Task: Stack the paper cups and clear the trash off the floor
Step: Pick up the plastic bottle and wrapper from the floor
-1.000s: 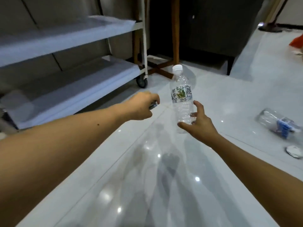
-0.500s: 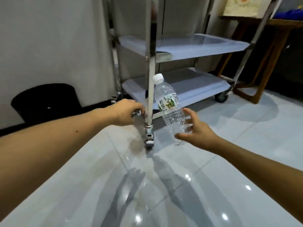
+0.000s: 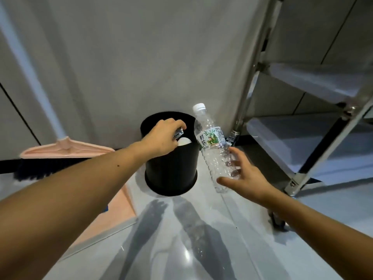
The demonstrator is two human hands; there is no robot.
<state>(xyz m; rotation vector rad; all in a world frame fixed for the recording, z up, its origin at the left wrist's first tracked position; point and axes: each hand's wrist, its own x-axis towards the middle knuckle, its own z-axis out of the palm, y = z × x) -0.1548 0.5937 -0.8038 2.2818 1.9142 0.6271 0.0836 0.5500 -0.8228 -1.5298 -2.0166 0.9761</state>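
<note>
The right hand wraps loosely around the lower part of a clear plastic bottle, capped and tilted, just right of the black bin. Farther out, the left hand is curled over the bin's mouth, pinching a small crumpled scrap. Something white lies inside the bin.

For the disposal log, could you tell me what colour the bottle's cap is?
White; the bottle's cap shows clearly in the head view.
</note>
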